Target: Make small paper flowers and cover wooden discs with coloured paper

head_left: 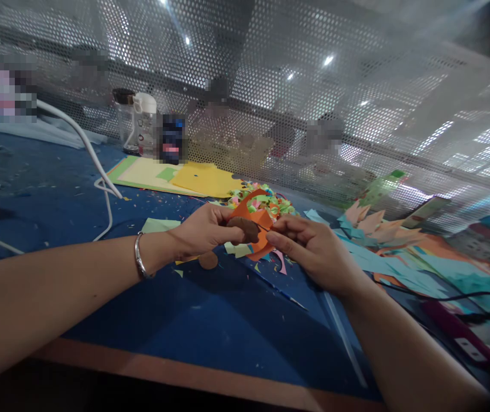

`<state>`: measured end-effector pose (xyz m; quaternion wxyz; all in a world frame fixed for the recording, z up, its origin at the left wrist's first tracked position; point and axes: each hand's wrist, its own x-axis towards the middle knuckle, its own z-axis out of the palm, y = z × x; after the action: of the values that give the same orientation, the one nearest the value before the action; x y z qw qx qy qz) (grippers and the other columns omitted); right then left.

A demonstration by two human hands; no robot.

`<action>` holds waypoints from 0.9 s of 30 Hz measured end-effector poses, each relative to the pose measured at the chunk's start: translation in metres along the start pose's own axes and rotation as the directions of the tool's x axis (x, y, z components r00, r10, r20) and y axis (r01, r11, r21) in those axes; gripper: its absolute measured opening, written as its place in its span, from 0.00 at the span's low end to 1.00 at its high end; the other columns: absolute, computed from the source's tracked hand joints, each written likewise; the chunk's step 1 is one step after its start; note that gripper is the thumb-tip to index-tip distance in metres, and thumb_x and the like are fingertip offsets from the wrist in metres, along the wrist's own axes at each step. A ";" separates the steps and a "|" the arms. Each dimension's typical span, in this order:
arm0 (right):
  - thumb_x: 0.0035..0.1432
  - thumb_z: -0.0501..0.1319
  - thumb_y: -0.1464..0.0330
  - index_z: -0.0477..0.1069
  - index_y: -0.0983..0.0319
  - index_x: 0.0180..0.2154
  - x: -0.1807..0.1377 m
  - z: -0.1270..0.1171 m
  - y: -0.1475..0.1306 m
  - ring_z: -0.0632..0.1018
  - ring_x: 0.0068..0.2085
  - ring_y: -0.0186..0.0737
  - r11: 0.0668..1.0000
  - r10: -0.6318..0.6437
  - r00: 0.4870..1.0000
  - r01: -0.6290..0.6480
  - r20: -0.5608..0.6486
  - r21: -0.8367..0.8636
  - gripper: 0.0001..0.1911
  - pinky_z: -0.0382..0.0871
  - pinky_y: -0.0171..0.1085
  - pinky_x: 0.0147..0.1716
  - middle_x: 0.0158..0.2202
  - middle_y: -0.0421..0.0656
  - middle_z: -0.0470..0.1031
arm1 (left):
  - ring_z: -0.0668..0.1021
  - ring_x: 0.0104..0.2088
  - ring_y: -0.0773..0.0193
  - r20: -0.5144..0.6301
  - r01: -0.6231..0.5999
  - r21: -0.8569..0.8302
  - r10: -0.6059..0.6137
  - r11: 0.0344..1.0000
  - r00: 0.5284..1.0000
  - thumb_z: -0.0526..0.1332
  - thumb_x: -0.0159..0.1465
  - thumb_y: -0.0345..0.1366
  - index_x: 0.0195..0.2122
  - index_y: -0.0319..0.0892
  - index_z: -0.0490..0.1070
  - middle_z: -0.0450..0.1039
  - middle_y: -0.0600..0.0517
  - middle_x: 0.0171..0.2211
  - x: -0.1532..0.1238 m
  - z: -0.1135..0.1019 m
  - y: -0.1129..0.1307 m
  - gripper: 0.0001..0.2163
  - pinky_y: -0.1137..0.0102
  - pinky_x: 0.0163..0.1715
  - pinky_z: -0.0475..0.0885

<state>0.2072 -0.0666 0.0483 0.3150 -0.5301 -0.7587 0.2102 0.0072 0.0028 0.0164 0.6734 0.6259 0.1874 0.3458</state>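
Note:
My left hand [202,229], with a silver bracelet at the wrist, is closed on a brown round disc [245,229] laid against a sheet of orange paper [262,217]. The paper's upper edge curls up and its lower part hangs beneath the disc. From the other side, my right hand [313,246] pinches at the paper's right edge. A thin dark line shows near its fingertips, but what they hold is too small to name. Below my left hand, another brown disc [207,260] lies on the table. A slim blue pen-like tool [285,294] rests below the hands.
Behind my hands is a heap of coloured paper scraps [285,203]. Yellow sheets [204,177], bottles [145,126] and a phone [171,139] stand or lie farther back. Folded paper pieces [369,223], a clear strip [345,340] and a purple device [453,329] are right; a white cable [84,137] runs left.

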 end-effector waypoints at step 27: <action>0.62 0.58 0.52 0.66 0.59 0.28 0.000 0.000 0.003 0.64 0.24 0.32 0.999 0.014 1.000 -0.014 0.015 -0.041 0.19 0.58 0.34 0.22 0.25 0.38 0.64 | 0.80 0.34 0.68 -0.007 -0.014 0.105 0.015 0.994 1.000 0.64 0.52 0.25 0.32 0.40 0.81 0.82 0.51 0.32 0.002 -0.004 -0.006 0.09 0.71 0.40 0.72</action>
<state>0.2089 -0.0657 0.0465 0.2969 -0.5402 -0.7614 0.2010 0.0068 0.0072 0.0102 0.6363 0.6605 0.2034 0.3428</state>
